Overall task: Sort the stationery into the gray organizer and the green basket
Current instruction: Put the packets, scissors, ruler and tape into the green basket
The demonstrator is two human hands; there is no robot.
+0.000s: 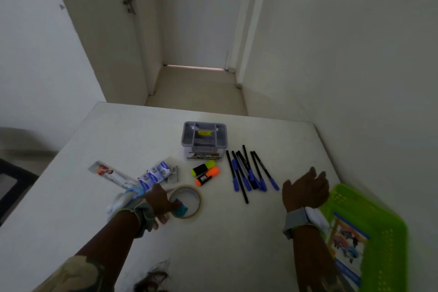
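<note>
White table [132, 130]: gray organizer [204, 140], pens [250, 173], two highlighters [205, 172], tape roll [187, 200], eraser packs [155, 174], ruler [111, 173], green basket [376, 232].

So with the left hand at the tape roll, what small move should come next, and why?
Probably close the left hand on the tape roll and lift it. It already touches the roll, while the right hand hovers open and empty beside the green basket.

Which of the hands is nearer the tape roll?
The left hand touches the tape roll at its left edge. The right hand hovers far to its right, by the green basket.
</note>
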